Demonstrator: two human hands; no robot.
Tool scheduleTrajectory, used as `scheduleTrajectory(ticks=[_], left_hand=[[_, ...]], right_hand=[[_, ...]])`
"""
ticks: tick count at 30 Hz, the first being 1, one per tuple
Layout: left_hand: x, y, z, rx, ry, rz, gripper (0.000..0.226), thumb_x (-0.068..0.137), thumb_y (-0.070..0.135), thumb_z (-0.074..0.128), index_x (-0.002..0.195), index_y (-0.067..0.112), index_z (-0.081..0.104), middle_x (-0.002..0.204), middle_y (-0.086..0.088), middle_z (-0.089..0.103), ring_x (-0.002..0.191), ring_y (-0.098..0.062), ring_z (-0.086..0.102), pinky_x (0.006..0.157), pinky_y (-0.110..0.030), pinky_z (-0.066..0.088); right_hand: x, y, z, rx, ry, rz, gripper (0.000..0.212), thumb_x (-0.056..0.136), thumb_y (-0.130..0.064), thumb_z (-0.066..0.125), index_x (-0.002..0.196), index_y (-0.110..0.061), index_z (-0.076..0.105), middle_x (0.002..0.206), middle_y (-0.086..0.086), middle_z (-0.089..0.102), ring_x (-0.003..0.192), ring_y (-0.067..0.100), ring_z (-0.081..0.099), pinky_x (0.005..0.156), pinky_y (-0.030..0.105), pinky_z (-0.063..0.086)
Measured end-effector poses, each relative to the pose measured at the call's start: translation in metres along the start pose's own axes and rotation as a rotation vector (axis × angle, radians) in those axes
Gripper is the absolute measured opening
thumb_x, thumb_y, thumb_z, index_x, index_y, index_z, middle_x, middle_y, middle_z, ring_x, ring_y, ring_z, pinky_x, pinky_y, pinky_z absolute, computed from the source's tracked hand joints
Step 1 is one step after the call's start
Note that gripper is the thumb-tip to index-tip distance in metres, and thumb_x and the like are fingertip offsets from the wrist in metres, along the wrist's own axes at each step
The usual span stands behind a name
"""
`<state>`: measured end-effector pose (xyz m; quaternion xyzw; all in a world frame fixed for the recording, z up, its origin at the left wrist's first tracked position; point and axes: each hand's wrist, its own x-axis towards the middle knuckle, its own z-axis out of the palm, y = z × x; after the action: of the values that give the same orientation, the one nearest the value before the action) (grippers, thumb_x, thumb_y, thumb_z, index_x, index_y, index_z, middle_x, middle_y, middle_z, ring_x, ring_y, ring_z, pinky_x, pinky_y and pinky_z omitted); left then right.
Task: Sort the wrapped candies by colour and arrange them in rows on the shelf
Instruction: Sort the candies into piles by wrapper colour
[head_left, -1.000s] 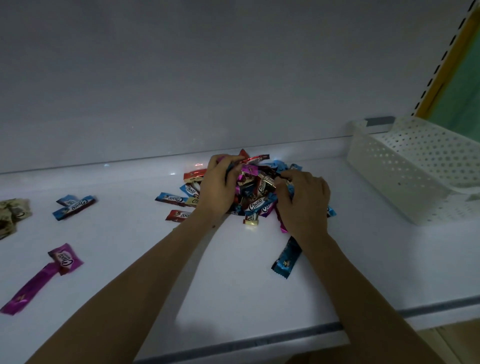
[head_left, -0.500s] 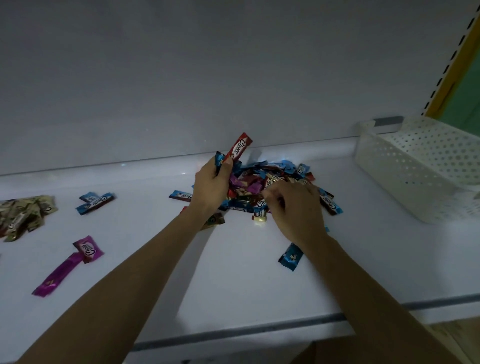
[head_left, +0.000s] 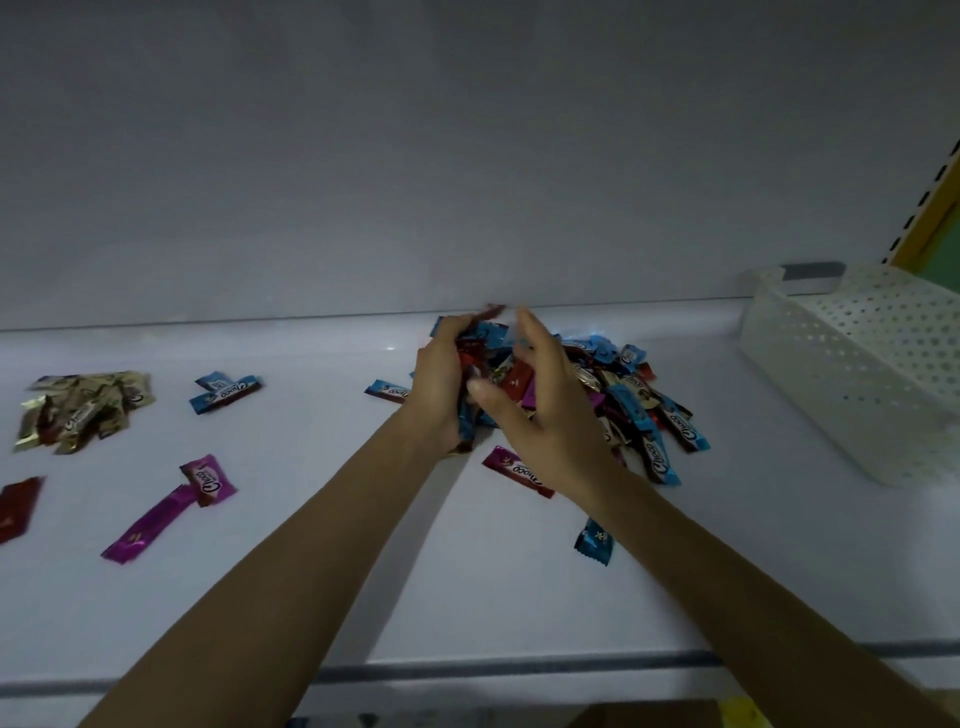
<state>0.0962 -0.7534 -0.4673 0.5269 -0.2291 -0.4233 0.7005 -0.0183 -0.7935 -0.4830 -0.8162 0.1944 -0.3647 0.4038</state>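
now left hand (head_left: 444, 387) grips bunch of candies (head_left: 488, 333) over mixed pile (head_left: 631, 400) on shelf (head_left: 311, 571); right hand (head_left: 540, 415) spread open. best keep one colour only, let others fall back, then lay flat in row.

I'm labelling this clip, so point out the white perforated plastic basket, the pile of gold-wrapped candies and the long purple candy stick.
White perforated plastic basket (head_left: 841, 395), head view: its side wall.
Pile of gold-wrapped candies (head_left: 85, 408), head view: middle of the heap.
Long purple candy stick (head_left: 148, 522), head view: mid-length of its wrapper.
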Motion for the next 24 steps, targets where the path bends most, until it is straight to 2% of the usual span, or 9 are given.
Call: scheduleTrajectory(ticks=[3,6,9,11,13,15,17,20,24], left_hand=[[-0.008,-0.006,0.007,-0.043,-0.05,0.003,0.04,0.093,0.045,0.042,0.094,0.013,0.068,0.089,-0.009,0.068,0.091,-0.022,0.064,0.08,-0.032,0.052],[-0.018,-0.004,0.006,-0.11,-0.008,-0.048,0.037,0.097,0.039,0.042,0.077,0.019,0.065,0.074,-0.003,0.063,0.077,-0.015,0.059,0.072,-0.028,0.045],[-0.023,0.0,-0.009,-0.174,0.054,-0.051,0.026,0.098,0.032,0.044,0.086,0.019,0.063,0.076,0.0,0.063,0.072,-0.011,0.062,0.064,-0.022,0.048],[-0.029,0.001,-0.021,-0.158,0.134,-0.005,0.026,0.099,0.03,0.045,0.093,0.016,0.066,0.084,-0.001,0.068,0.083,-0.013,0.064,0.07,-0.023,0.049],[-0.034,-0.001,-0.033,-0.143,0.195,0.046,0.03,0.1,0.034,0.048,0.104,0.014,0.069,0.099,-0.004,0.072,0.1,-0.017,0.066,0.085,-0.028,0.05],[-0.043,0.001,-0.043,-0.147,0.25,0.079,0.033,0.099,0.041,0.047,0.105,0.018,0.07,0.106,-0.005,0.073,0.106,-0.02,0.066,0.095,-0.032,0.049],[-0.052,0.006,-0.054,-0.142,0.301,0.108,0.035,0.099,0.043,0.043,0.101,0.02,0.069,0.103,-0.005,0.073,0.104,-0.019,0.066,0.094,-0.031,0.049],[-0.063,0.015,-0.075,-0.07,0.383,0.186,0.033,0.1,0.042,0.042,0.098,0.024,0.069,0.098,-0.001,0.073,0.101,-0.017,0.066,0.093,-0.032,0.049],[-0.082,0.028,-0.109,0.001,0.564,0.271,0.039,0.102,0.036,0.04,0.122,0.009,0.06,0.099,0.005,0.06,0.086,-0.009,0.059,0.074,-0.024,0.048]], right_hand=[[0.02,-0.024,0.022,0.416,0.161,0.219,0.075,0.089,-0.036,0.06,0.15,-0.026,0.018,0.142,-0.006,0.042,0.121,0.006,0.048,0.102,0.034,0.046],[0.04,-0.035,0.043,0.655,0.343,0.419,0.055,0.087,-0.029,0.066,0.137,-0.031,0.045,0.115,-0.007,0.063,0.103,0.012,0.063,0.091,0.036,0.053],[0.042,-0.045,0.061,0.792,0.369,0.502,0.021,0.089,-0.011,0.061,0.107,-0.018,0.069,0.1,0.005,0.071,0.091,0.021,0.068,0.071,0.028,0.054],[0.04,-0.047,0.075,0.868,0.343,0.54,0.02,0.091,-0.006,0.057,0.103,-0.014,0.072,0.101,0.007,0.071,0.092,0.02,0.068,0.075,0.027,0.055],[0.039,-0.05,0.089,0.925,0.347,0.56,0.019,0.09,-0.007,0.059,0.099,-0.017,0.073,0.102,0.006,0.072,0.095,0.021,0.068,0.083,0.029,0.056],[0.041,-0.058,0.102,0.982,0.416,0.623,0.017,0.088,-0.004,0.062,0.089,-0.016,0.073,0.098,0.008,0.072,0.093,0.022,0.069,0.083,0.032,0.057],[0.04,-0.069,0.117,0.996,0.462,0.665,0.017,0.087,0.0,0.062,0.083,-0.014,0.07,0.097,0.011,0.071,0.09,0.023,0.069,0.078,0.031,0.058],[0.037,-0.087,0.143,0.908,0.418,0.576,0.016,0.088,-0.001,0.06,0.084,-0.014,0.068,0.094,0.01,0.071,0.088,0.022,0.069,0.075,0.029,0.058],[0.027,-0.113,0.179,0.836,0.282,0.474,0.019,0.089,-0.001,0.059,0.084,-0.017,0.067,0.095,0.005,0.07,0.091,0.016,0.068,0.08,0.027,0.057]])
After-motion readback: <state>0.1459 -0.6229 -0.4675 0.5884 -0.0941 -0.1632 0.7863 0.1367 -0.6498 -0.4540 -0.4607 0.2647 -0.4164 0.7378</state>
